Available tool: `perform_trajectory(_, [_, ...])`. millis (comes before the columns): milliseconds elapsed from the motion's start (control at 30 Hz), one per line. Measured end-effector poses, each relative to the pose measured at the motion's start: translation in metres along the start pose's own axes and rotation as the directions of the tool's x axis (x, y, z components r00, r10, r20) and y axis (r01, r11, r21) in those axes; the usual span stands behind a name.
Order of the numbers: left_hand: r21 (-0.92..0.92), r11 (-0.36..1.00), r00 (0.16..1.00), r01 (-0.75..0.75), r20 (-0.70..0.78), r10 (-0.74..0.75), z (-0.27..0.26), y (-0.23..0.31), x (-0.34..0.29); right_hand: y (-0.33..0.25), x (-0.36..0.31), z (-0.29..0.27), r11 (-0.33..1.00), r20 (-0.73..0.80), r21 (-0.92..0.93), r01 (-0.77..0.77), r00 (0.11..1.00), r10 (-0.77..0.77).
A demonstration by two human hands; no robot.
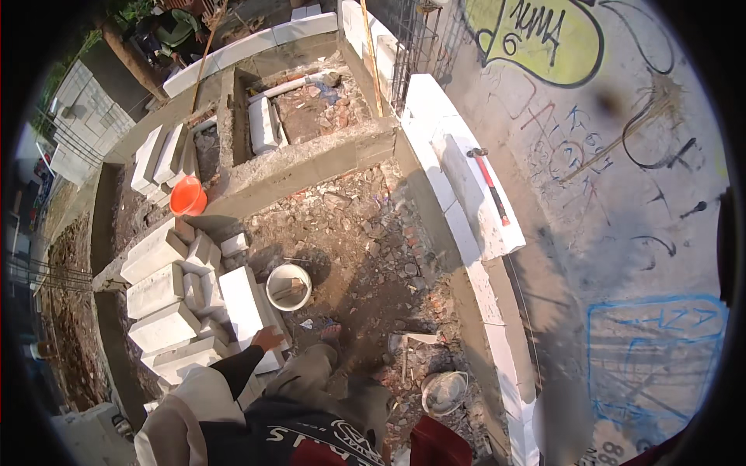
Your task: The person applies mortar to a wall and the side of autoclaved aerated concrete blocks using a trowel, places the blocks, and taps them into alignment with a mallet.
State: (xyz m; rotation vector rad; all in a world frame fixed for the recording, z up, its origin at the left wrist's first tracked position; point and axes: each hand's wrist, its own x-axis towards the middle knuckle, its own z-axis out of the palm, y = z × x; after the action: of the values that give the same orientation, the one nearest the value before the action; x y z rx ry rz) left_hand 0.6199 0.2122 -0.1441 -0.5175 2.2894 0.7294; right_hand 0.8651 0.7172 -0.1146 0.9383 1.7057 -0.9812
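Observation:
My left hand [266, 339], at the end of a black sleeve, lies on the near end of a long white building block [246, 299]. Its fingers look stretched out over the block. This block leans at the right side of a heap of similar white blocks [165, 291]. A whitish bucket [288, 287] stands just beyond my left hand, with some tool or scrap inside that I cannot make out. Of my right side only a maroon sleeve [439, 444] shows at the lower edge; the right hand is out of sight.
Rubble covers the ground, bounded by low concrete beams [311, 161]. A hammer [488, 186] lies on the white block wall [458, 175] at right. Other things include an orange bucket [188, 196], a mortar-stained bucket [444, 392], upright rebar [416, 46], and a person [175, 31] at the far left.

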Motion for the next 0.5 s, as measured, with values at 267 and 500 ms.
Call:
perform_trajectory(267, [0.477, 0.833, 0.960, -0.280, 0.123, 0.252, 0.067, -0.074, -0.075, -0.142, 0.024, -0.115, 0.965, 0.081, -0.065, 0.252, 0.966, -0.247])
perform_trajectory(500, [-0.161, 0.975, 0.978, -0.156, 0.111, 0.175, 0.100, 0.000, -0.158, -0.184, 0.018, -0.194, 0.977, 0.120, -0.128, 0.170, 0.981, -0.155])
